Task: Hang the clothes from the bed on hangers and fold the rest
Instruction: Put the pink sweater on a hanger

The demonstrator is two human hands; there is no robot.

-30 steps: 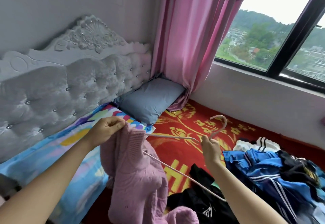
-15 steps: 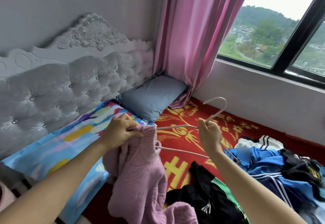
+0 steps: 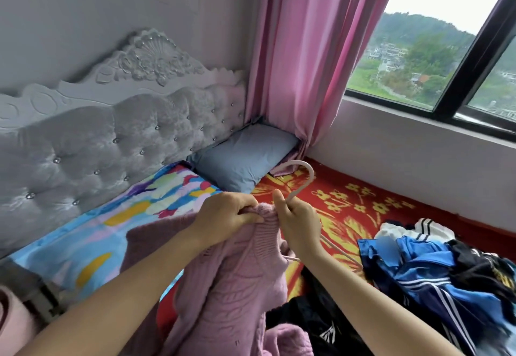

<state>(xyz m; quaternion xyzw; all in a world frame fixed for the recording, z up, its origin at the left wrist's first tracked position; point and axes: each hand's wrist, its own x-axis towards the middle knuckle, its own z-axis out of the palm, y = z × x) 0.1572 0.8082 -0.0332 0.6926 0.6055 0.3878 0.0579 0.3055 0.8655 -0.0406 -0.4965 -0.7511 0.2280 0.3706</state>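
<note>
Feeding the hanger (image 3: 300,189) into the sweater (image 3: 237,286) collar: we're closing the gap from a second ago, so one arm is now going inside the neck. The left hand (image 3: 226,216) is pinching the collar and the right hand (image 3: 300,221) is gripping the hanger neck, the two nearly touching. The sweater is hanging over the bed (image 3: 363,188). The clothes pile (image 3: 432,272) is crowding our right, leaving more room on the headboard (image 3: 111,138) side.

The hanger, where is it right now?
In the head view it is mid-frame: the right hand grips the white hanger below its hook, beside the left hand holding the pink sweater by its collar, with the grey pillow behind.
</note>
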